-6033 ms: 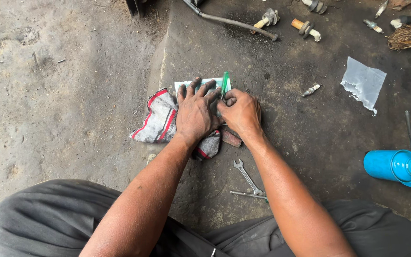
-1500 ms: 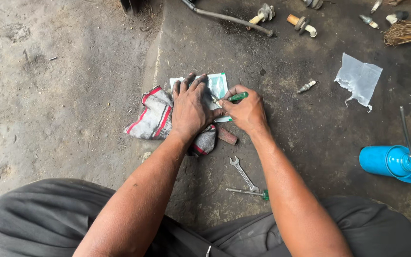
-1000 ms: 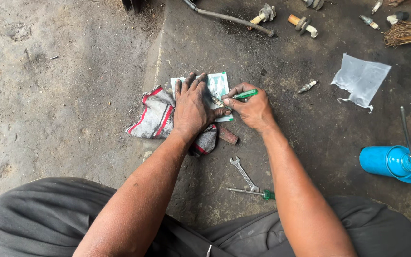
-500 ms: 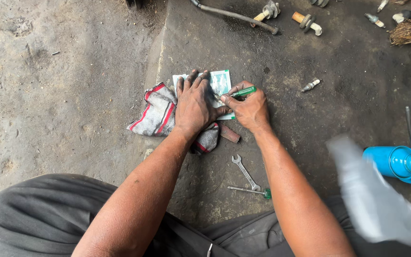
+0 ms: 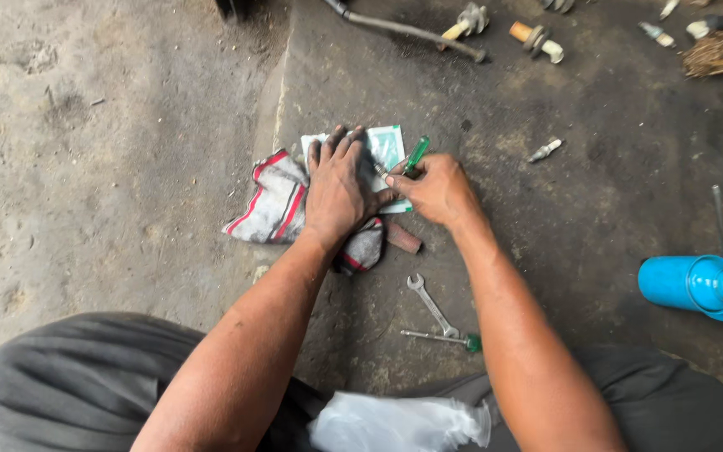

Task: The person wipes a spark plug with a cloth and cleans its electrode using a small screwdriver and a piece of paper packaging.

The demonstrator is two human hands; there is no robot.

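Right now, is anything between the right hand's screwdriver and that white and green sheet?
Nothing visible. The right hand holds the green-handled screwdriver over the sheet, while the left hand presses the sheet flat beside it.

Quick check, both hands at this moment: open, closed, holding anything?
Left hand: open, palm pressed flat on the white-and-green packet over the rag.
Right hand: closed on the green-handled screwdriver.
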